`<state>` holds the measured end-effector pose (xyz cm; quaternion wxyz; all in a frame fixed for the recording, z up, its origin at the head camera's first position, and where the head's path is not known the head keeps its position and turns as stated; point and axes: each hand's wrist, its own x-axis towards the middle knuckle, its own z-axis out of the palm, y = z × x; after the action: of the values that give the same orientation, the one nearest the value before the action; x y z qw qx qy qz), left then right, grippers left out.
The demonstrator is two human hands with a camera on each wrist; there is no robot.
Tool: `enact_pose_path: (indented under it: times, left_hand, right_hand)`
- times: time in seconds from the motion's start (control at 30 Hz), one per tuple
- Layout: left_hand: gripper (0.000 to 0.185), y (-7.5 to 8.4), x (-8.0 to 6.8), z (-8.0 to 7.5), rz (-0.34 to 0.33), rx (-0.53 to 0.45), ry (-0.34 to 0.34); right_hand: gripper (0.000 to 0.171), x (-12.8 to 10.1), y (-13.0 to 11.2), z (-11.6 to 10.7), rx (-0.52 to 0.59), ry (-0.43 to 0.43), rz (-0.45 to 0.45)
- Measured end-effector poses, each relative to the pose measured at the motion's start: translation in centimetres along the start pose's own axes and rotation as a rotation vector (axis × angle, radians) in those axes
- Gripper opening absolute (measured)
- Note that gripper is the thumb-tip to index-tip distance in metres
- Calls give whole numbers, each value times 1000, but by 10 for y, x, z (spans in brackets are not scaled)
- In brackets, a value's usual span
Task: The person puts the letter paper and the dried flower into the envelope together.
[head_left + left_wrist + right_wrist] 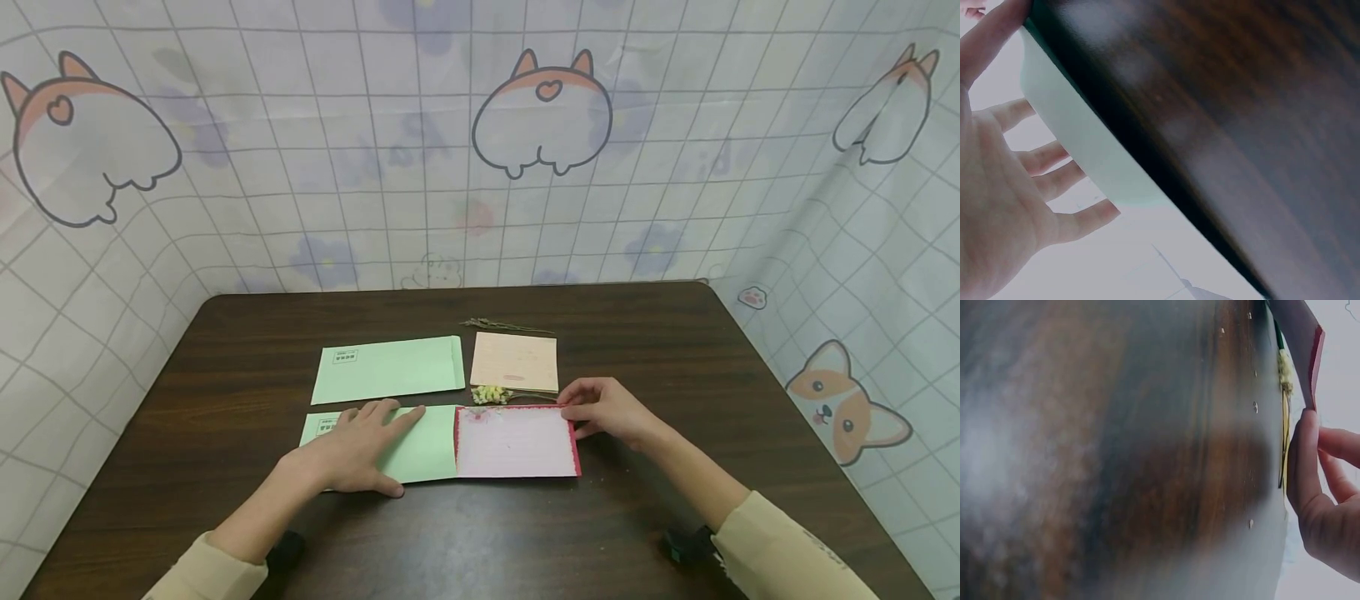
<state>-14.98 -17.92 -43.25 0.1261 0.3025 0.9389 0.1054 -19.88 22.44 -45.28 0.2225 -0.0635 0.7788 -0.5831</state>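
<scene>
In the head view my left hand (352,448) lies with spread fingers across a light green envelope (427,454) at the front of the table. From the envelope's right end sticks out a pale pink sheet of lined letter paper (517,448) with a red scalloped border and a flower print. My right hand (609,410) pinches this paper at its right edge, near the upper corner. In the right wrist view thumb and fingers meet at the edge of the letter paper (1300,347). The left wrist view shows the left fingers over the envelope (1079,125).
Behind lies a second green envelope (390,375). To its right is a tan paper piece (513,360). A yellow dried flower (491,395) lies between this and the letter paper, and a thin dried sprig (498,324) behind it. A patterned curtain (420,217) surrounds the dark table (480,542).
</scene>
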Motion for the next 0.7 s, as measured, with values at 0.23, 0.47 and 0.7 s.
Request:
enact_pose_path:
  times: [0.23,0.47,0.7]
  left_hand:
    - [103,-1,0,0,0,1,-2]
    - [103,0,0,1,-7,3,-16]
    - [103,0,1,0,-8,4,-10]
  right_hand:
    - [28,3,1,4,-1,6,-2]
    - [28,6,1,8,46,26,35]
    - [31,8,0,9,87,10,46]
